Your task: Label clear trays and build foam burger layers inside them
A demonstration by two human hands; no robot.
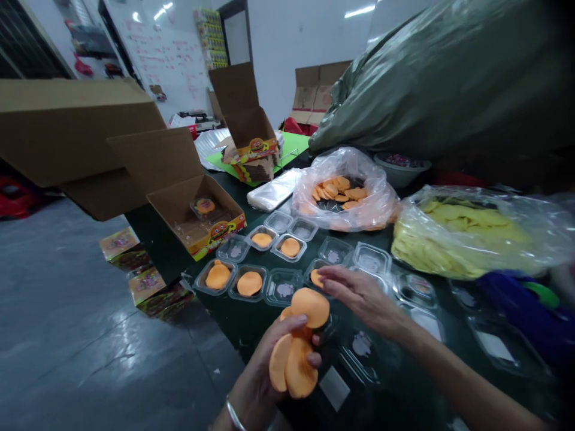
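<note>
My left hand (269, 353) grips several thin orange discs (309, 308), fanned out past the thumb and fingers. My right hand (354, 293) reaches over a small clear plastic box, its fingertips on an orange disc (316, 278) in the box; the thumb is mostly hidden. To the left, single orange pieces lie in open clear boxes, among them a disc (249, 284), another disc (290, 246) and a piece with a small bump (218, 276). An open box (284, 288) between them holds no disc.
Behind the boxes, a clear bag (345, 164) holds more orange discs. Yellow sheets fill another bag (476, 227) at right. An open printed carton (197, 209) stands at the left, a filled carton stack (256, 158) behind it. A large grey-green sack (440, 84) looms at the back right.
</note>
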